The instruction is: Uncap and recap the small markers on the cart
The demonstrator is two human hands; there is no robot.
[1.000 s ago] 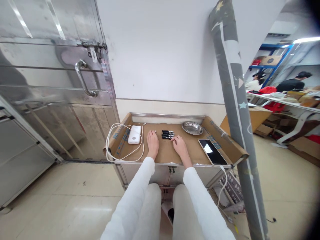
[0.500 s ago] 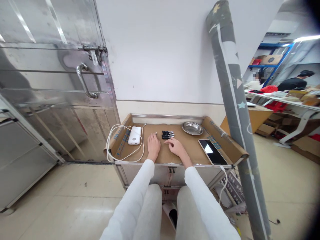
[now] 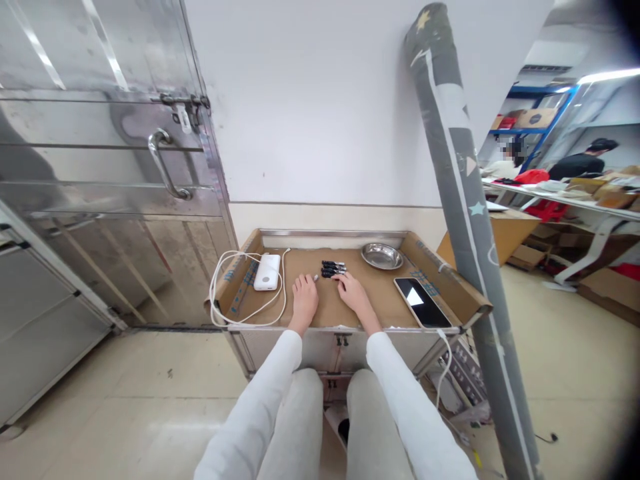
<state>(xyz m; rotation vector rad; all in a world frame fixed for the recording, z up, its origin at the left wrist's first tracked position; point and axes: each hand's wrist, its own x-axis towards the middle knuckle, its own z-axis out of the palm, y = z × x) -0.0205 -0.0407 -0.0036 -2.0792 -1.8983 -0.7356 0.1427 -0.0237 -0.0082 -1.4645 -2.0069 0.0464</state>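
Several slim black pen-like pieces (image 3: 333, 265) with pale ends lie side by side in a row on the brown cardboard top (image 3: 300, 260). My right hand (image 3: 353, 293) is at the near side of this row. Its fingers stretch forward, and their tips touch the nearest piece without visibly wrapping round it. To the left, my left hand (image 3: 305, 298) rests palm down with fingers bent. A small pale end (image 3: 315, 277) sticks out by its thumb and index finger; the rest is hidden under the hand.
A white power bank (image 3: 267, 272) with a looped white cable (image 3: 214, 293) lies left. At right are a steel dish (image 3: 381, 255) and a phone (image 3: 423, 302). Cardboard walls edge the top; a grey patterned roll (image 3: 463, 167) leans beside it. Two people sit in the background.
My right hand has moved forward so its fingertips reach the nearest black piece. My left hand has drawn back slightly toward me. The whole view has shifted a little.
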